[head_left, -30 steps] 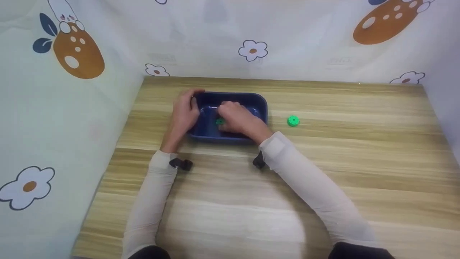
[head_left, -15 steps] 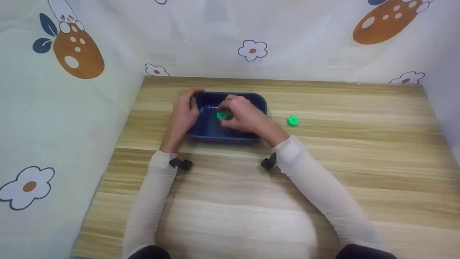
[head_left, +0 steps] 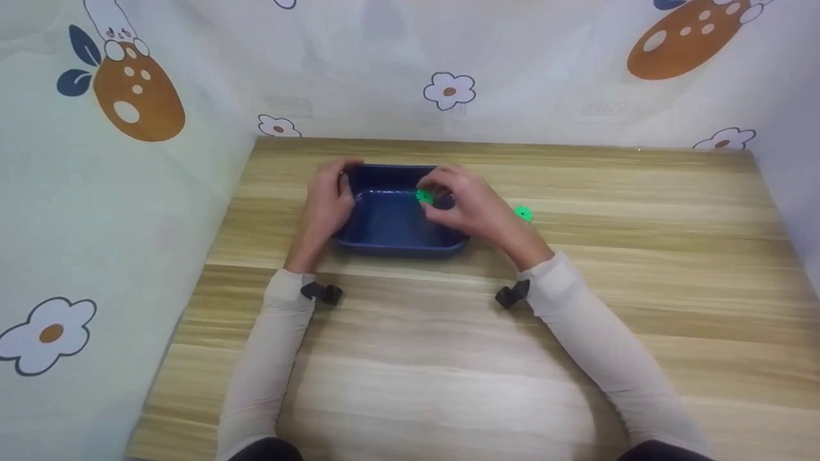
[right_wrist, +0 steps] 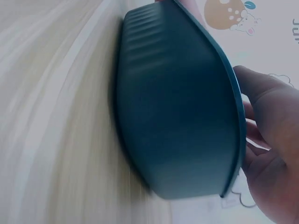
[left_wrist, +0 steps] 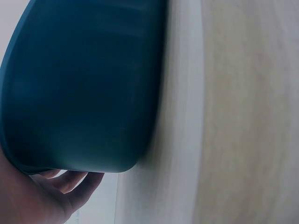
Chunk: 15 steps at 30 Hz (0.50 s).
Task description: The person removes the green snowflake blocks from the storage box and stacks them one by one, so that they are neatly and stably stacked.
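A dark blue rectangular bin (head_left: 400,248) stands on the table in the head view. At its left end my left hand (head_left: 328,195) holds the wall, thumb over the rim; in the left wrist view its fingers curl round the end of the bin (left_wrist: 84,84). Over the bin's right part, my right hand (head_left: 471,202) pinches a small green notched disc (head_left: 424,196) between thumb and fingers. In the right wrist view the bin (right_wrist: 177,102) hides what that hand (right_wrist: 275,135) pinches. A second green disc (head_left: 523,213) lies right of the bin, partly covered by the right forearm.
The wood-grain table (head_left: 410,346) is bordered by a patterned cloth wall (head_left: 359,77) at the back and another cloth side (head_left: 115,218) on the left. Black wrist mounts (head_left: 322,292) sit on both sleeve cuffs.
My right hand has lifted the green disc off the bin's floor and moved right with it. The left hand and the bin have stayed put.
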### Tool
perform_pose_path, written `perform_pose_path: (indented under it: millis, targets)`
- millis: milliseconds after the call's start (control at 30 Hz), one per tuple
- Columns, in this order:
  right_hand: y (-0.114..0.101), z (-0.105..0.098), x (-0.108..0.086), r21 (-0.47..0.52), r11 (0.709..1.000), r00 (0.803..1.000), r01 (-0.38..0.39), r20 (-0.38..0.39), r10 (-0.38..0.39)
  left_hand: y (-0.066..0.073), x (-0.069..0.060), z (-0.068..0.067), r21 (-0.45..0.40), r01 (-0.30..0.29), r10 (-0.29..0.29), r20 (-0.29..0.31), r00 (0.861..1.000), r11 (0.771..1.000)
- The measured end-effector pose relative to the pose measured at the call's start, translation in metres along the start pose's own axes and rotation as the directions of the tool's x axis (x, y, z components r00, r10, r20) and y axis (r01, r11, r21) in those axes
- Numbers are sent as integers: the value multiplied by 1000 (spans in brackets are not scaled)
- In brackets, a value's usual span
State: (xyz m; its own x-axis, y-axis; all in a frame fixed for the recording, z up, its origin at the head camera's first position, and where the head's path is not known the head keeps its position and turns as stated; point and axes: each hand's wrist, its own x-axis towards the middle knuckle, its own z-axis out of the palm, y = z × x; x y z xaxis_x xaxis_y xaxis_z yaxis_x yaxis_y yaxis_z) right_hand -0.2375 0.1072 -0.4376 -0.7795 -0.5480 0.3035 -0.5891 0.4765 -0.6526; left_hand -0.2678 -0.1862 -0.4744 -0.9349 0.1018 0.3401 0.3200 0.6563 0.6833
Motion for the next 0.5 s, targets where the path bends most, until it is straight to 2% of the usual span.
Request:
perform_pose_path:
  millis: [200, 500]
  targets:
    - [8, -17, -18, -26, 999, 999, 23, -23, -24, 0, -1, 0, 8, -19, 19, -9, 1000, 1000]
    - [23, -46, -49, -42, 999, 997, -14, -79, 10, 1, 0, 1, -5, -18, 18, -12, 1000, 1000]
